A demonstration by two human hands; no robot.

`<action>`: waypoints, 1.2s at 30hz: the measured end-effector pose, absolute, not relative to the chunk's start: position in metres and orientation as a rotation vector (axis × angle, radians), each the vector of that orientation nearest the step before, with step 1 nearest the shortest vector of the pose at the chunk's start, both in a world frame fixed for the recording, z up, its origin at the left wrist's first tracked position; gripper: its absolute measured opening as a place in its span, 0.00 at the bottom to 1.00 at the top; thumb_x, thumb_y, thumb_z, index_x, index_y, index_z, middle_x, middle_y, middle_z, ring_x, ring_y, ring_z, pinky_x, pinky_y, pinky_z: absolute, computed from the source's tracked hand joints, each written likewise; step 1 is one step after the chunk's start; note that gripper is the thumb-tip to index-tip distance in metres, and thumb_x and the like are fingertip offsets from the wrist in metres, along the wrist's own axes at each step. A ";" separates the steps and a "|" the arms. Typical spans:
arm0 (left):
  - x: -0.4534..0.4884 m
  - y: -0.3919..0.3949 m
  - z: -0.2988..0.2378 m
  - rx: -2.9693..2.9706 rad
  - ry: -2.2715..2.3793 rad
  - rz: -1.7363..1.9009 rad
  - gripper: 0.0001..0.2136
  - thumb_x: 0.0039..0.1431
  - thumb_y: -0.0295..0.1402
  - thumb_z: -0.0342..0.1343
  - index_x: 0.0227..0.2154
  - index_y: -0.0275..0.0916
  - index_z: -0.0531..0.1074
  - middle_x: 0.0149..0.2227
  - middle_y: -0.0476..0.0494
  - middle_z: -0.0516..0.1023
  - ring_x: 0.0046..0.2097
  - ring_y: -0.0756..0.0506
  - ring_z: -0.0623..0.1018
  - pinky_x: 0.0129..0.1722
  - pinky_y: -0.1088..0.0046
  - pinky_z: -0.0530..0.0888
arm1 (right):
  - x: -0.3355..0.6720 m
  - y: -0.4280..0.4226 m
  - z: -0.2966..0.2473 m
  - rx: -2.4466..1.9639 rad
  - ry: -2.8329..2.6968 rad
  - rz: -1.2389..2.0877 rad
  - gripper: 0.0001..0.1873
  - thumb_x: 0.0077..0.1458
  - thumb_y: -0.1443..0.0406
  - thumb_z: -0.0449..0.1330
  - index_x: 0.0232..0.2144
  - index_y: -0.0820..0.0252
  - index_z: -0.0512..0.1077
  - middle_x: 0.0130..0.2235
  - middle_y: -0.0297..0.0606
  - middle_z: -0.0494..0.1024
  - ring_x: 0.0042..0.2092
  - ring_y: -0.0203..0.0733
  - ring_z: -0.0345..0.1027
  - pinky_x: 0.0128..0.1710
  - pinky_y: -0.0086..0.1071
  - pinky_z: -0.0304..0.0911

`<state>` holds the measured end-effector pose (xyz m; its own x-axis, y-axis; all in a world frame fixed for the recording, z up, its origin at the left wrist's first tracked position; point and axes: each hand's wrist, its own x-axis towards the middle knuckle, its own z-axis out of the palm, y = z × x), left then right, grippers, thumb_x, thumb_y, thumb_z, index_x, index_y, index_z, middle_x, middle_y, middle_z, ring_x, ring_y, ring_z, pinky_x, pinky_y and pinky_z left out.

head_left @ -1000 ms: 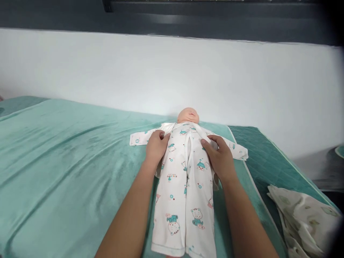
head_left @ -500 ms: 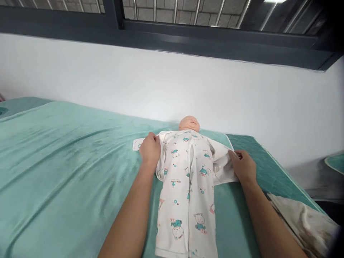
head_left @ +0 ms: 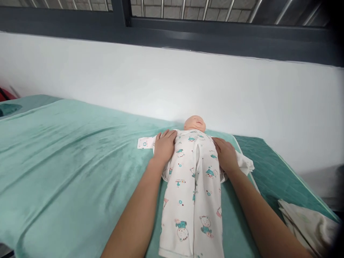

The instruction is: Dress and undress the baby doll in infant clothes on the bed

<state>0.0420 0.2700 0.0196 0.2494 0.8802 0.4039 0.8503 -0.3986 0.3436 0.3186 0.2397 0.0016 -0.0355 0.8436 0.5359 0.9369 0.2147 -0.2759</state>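
Observation:
A baby doll (head_left: 195,123) lies on its back, its head toward the wall. White baby trousers (head_left: 191,200) with teddy bear prints lie lengthwise over its body. Under them is a white baby top (head_left: 244,163), its sleeves out to both sides. My left hand (head_left: 165,146) rests flat at the upper left edge of the clothes, fingers stretched out. My right hand (head_left: 226,153) lies at the upper right edge, fingers extended against the cloth. Neither hand grips anything that I can see. The doll's arms and legs are hidden.
A light green sheet (head_left: 80,172) covers the bed, with a darker green quilted mat (head_left: 279,175) at the right. Folded pale cloth (head_left: 306,222) lies at the lower right. Behind stand a white wall (head_left: 107,79) and a dark window frame (head_left: 228,41).
Both hands have let go of the top's sides and moved inward, now flat beside the trousers. The right sleeve now lies bunched outward. The view has shifted slightly.

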 end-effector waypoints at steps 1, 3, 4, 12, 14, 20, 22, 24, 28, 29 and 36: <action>0.040 0.272 0.020 2.441 1.706 0.840 0.25 0.65 0.24 0.41 0.61 0.51 0.65 0.65 0.52 0.68 0.67 0.45 0.63 0.67 0.57 0.53 | 0.323 0.242 0.001 -1.679 -1.892 -0.207 0.23 0.65 0.64 0.43 0.53 0.58 0.72 0.53 0.44 0.77 0.54 0.50 0.69 0.56 0.47 0.58; 0.036 0.275 0.021 2.430 1.752 0.820 0.26 0.63 0.23 0.41 0.60 0.51 0.66 0.64 0.51 0.69 0.65 0.44 0.65 0.66 0.56 0.54 | 0.332 0.244 -0.001 -1.770 -1.844 -0.188 0.23 0.64 0.64 0.43 0.51 0.57 0.74 0.51 0.43 0.78 0.52 0.50 0.70 0.55 0.47 0.59; 0.034 0.276 0.021 2.415 1.787 0.806 0.26 0.62 0.23 0.42 0.60 0.50 0.67 0.63 0.50 0.70 0.64 0.43 0.66 0.65 0.56 0.55 | 0.338 0.244 -0.001 -1.823 -1.791 -0.153 0.22 0.64 0.63 0.44 0.49 0.56 0.75 0.50 0.43 0.79 0.50 0.51 0.71 0.54 0.46 0.60; 0.028 0.280 0.024 2.312 1.983 0.725 0.23 0.67 0.30 0.40 0.61 0.46 0.67 0.56 0.41 0.76 0.56 0.38 0.72 0.57 0.55 0.63 | 0.343 0.226 0.006 -1.639 -1.543 -0.106 0.21 0.62 0.57 0.49 0.46 0.60 0.76 0.49 0.47 0.78 0.54 0.51 0.67 0.57 0.47 0.59; 0.028 0.279 0.025 2.319 1.964 0.723 0.22 0.67 0.31 0.40 0.61 0.46 0.67 0.55 0.40 0.76 0.55 0.38 0.72 0.57 0.55 0.63 | 0.319 0.225 0.024 -1.543 -1.507 -0.170 0.20 0.63 0.57 0.49 0.48 0.59 0.74 0.51 0.46 0.77 0.56 0.51 0.66 0.58 0.47 0.58; 0.029 0.277 0.026 2.292 1.965 0.743 0.22 0.68 0.33 0.39 0.61 0.48 0.67 0.55 0.41 0.76 0.56 0.38 0.72 0.59 0.55 0.61 | 0.221 0.256 0.088 -1.365 -2.297 0.144 0.15 0.65 0.62 0.48 0.47 0.55 0.73 0.51 0.40 0.77 0.54 0.46 0.68 0.52 0.40 0.61; 0.030 0.278 0.026 2.276 1.984 0.738 0.21 0.69 0.33 0.39 0.61 0.49 0.66 0.56 0.42 0.75 0.57 0.39 0.72 0.60 0.55 0.60 | 0.194 0.274 0.097 -1.401 -2.581 0.081 0.15 0.64 0.65 0.48 0.45 0.58 0.73 0.49 0.44 0.77 0.51 0.48 0.70 0.49 0.39 0.62; 0.031 0.278 0.026 2.234 2.004 0.744 0.21 0.69 0.34 0.39 0.61 0.48 0.65 0.56 0.41 0.75 0.58 0.38 0.71 0.62 0.52 0.58 | 0.173 0.288 0.100 -1.517 -2.775 0.044 0.12 0.62 0.66 0.50 0.43 0.61 0.72 0.47 0.48 0.77 0.47 0.50 0.71 0.43 0.38 0.63; 0.032 0.280 0.025 2.152 2.050 0.778 0.19 0.69 0.36 0.40 0.57 0.45 0.68 0.54 0.38 0.77 0.57 0.35 0.71 0.63 0.42 0.53 | 0.152 0.305 0.095 -1.630 -2.820 0.062 0.14 0.59 0.65 0.54 0.47 0.63 0.68 0.47 0.52 0.77 0.44 0.53 0.73 0.36 0.37 0.63; 0.032 0.280 0.025 2.148 2.058 0.784 0.18 0.69 0.36 0.40 0.55 0.44 0.70 0.53 0.37 0.77 0.57 0.35 0.72 0.63 0.41 0.53 | 0.149 0.307 0.093 -1.652 -2.824 0.079 0.17 0.58 0.65 0.55 0.50 0.63 0.66 0.46 0.52 0.77 0.43 0.53 0.74 0.35 0.37 0.63; 0.031 0.277 0.029 2.161 2.072 0.755 0.16 0.68 0.34 0.41 0.47 0.46 0.74 0.49 0.40 0.79 0.55 0.38 0.74 0.62 0.46 0.57 | 0.143 0.319 0.091 -1.789 -2.840 0.139 0.35 0.52 0.64 0.61 0.61 0.63 0.57 0.37 0.48 0.81 0.35 0.54 0.75 0.33 0.38 0.63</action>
<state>0.0305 0.2767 0.0288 -0.0196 0.9518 0.3060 0.9256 -0.0984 0.3654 0.1430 0.3188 0.0913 -0.4162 0.8807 -0.2260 0.8986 0.4364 0.0461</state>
